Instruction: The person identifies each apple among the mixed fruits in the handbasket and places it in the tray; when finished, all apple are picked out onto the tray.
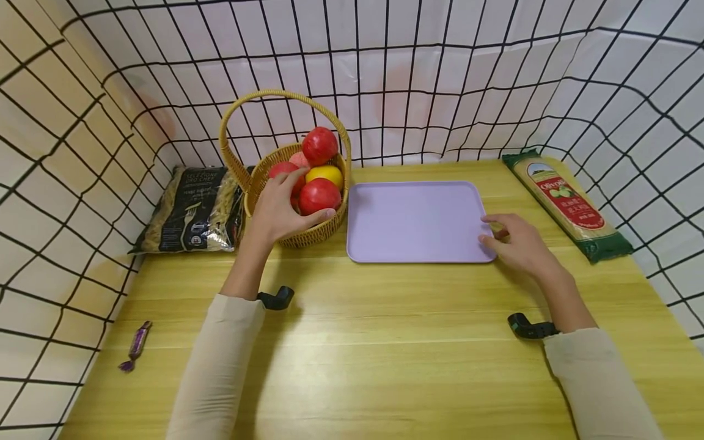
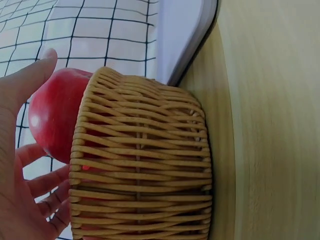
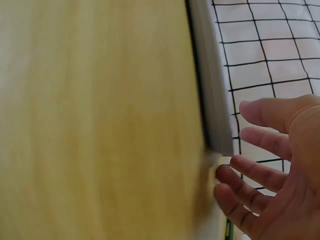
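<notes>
A wicker basket (image 1: 313, 235) with a tall handle holds several red apples (image 1: 320, 197), a yellow fruit that looks like a lemon (image 1: 324, 175) and a pinkish fruit partly hidden behind. Over the basket's front left is my left hand (image 1: 280, 205), thumb and fingers spread around the front red apple (image 2: 59, 115); I cannot tell whether every fingertip touches it. A purple rectangular tray (image 1: 415, 223) lies to the right of the basket. At its right edge, my right hand (image 1: 514, 241) hovers with parted, slightly bent fingers and holds nothing.
A black pasta bag (image 1: 192, 211) lies left of the basket. On the far right is a green and red noodle packet (image 1: 566, 205). A purple wrapped candy (image 1: 135, 346) rests at the front left. White gridded cloth (image 1: 412, 79) surrounds the wooden table (image 1: 385, 354).
</notes>
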`<action>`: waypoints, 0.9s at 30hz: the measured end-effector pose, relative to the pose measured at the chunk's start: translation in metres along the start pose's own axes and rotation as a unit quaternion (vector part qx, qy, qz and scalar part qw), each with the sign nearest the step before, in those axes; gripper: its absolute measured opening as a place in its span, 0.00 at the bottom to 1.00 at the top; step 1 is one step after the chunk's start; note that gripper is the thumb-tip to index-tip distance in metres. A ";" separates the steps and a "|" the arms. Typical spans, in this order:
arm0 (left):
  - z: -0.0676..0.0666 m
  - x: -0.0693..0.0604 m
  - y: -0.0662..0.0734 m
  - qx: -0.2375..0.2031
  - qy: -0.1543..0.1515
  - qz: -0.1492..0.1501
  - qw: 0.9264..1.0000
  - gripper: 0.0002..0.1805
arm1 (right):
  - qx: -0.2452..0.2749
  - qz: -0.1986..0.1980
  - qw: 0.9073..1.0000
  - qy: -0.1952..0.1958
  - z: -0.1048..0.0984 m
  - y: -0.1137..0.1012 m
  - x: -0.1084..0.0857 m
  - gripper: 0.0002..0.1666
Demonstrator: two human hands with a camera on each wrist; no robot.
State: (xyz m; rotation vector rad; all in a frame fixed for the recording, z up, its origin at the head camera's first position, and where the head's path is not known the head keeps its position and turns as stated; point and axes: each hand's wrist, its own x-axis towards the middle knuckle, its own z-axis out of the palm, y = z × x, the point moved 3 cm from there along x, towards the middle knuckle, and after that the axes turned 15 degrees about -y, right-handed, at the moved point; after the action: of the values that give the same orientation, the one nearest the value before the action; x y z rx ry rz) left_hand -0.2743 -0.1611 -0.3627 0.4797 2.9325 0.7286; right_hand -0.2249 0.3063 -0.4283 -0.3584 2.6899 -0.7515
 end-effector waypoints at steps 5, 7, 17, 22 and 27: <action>0.004 0.004 -0.001 -0.007 0.002 -0.011 1.000 0.56 | 0.013 -0.003 1.000 0.022 0.003 0.005 -0.001 0.30; 0.006 0.005 -0.001 -0.012 0.000 -0.012 1.000 0.55 | 0.019 -0.001 0.999 0.028 0.003 0.007 -0.002 0.29; 0.008 0.007 0.001 -0.006 -0.011 -0.022 1.000 0.49 | 0.056 0.009 0.998 0.040 0.005 0.020 -0.002 0.25; 0.011 0.008 0.002 -0.008 -0.029 -0.045 0.999 0.49 | 0.081 -0.008 0.995 0.061 0.009 0.028 -0.001 0.24; 0.014 0.008 0.003 -0.015 -0.032 -0.054 0.998 0.50 | 0.090 -0.022 0.993 0.072 0.012 0.033 -0.001 0.23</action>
State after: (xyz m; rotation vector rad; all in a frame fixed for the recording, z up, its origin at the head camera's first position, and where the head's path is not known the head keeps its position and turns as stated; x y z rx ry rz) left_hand -0.2789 -0.1498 -0.3739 0.3314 2.8581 0.7300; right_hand -0.2242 0.3285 -0.4550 -0.3308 2.7263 -1.0625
